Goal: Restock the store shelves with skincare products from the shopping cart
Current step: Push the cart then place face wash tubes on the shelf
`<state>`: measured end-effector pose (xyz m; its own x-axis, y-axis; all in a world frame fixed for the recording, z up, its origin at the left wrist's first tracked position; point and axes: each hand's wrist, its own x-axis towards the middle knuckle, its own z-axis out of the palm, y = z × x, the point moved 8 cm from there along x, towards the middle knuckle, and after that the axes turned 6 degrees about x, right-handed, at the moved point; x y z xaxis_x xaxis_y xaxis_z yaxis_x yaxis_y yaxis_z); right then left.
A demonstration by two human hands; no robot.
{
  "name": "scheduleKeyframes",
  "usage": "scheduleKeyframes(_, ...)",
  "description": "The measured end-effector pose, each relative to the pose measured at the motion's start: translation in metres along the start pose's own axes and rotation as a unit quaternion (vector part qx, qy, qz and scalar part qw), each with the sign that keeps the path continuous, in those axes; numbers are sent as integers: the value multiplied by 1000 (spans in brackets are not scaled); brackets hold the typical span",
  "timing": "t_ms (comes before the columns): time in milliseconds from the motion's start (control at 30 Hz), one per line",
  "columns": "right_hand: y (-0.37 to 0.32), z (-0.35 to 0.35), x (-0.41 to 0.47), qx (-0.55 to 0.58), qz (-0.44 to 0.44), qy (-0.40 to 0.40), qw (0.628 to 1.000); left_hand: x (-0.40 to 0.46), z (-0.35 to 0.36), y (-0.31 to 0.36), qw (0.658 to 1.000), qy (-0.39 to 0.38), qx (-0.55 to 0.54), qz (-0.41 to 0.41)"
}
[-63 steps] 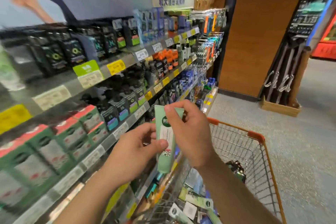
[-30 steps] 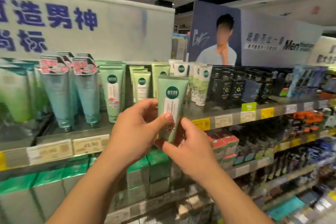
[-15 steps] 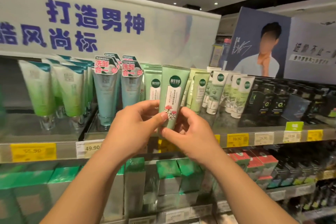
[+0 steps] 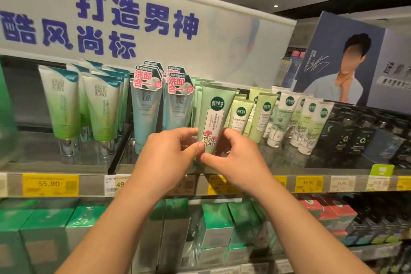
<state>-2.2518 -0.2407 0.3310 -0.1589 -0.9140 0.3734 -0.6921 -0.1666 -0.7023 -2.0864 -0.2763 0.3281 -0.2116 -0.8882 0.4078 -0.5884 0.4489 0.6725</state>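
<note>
Both hands' grip pinches the green tube (image 4: 213,115) low; body above.

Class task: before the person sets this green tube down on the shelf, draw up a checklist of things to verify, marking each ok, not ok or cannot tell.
1. Green tube held by both hands: ok; left hand and right hand pinch its lower end.
2. Tube upright, label facing out: ok.
3. Matching green tubes behind it: ok, same colour; labels hidden.
4. Free standing spot on the top shelf under the tube: cannot tell, hands cover it.
5. Price tag matches product: cannot tell, partly covered.
</note>
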Motion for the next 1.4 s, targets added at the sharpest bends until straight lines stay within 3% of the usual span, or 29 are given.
scheduleKeyframes(533, 7, 6, -6, 15, 17, -2, 1000, 1, 10, -11, 998, -15, 56, -25)
scheduleKeyframes(867, 10, 1, -15, 15, 27, 7, 1000, -10, -2, -9, 997, 21, 74, -12)
scheduleKeyframes(1167, 18, -27, -53, 132, -36, 197, 971, -42, -26, -1, 988, 81, -116, 59)
scheduleKeyframes(1400, 45, -31, -96, 254, -15, 249, 935, -65, 10, 6, 962, -22, -261, 75)
